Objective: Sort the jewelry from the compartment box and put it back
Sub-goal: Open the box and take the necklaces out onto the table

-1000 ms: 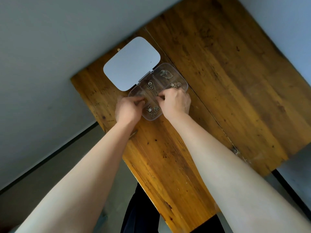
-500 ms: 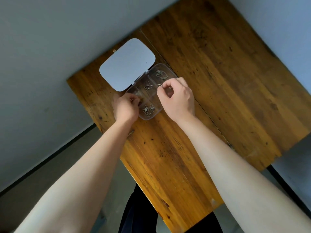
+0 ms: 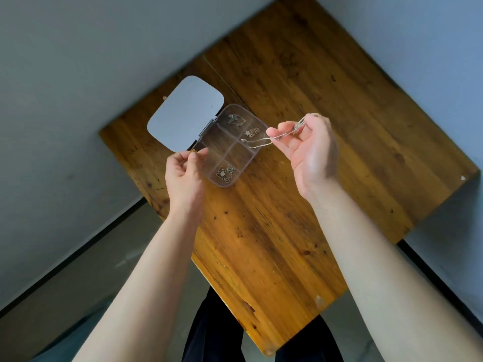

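A clear plastic compartment box point(image 3: 257, 150) lies open on the wooden table point(image 3: 300, 178), its pale lid point(image 3: 185, 113) folded back to the left. My right hand point(image 3: 305, 150) is raised right of the box and pinches a thin silver chain point(image 3: 257, 142) that droops over the box's right side. My left hand point(image 3: 185, 176) sits at the box's left edge, fingertips pinched on a small gold piece point(image 3: 193, 151). Small jewelry pieces rest in the far compartments point(image 3: 236, 120), point(image 3: 251, 132) and in the near compartment point(image 3: 226, 173).
The table's left edge runs close beside the box, with a grey wall and floor beyond it. Bare wood stretches right of the box and toward me. Dark trousers show below the table's near corner.
My right hand has lifted out of the box and moved right, drawing the silver chain up with it. My left hand stays at the box's left edge, pinching the small gold piece.
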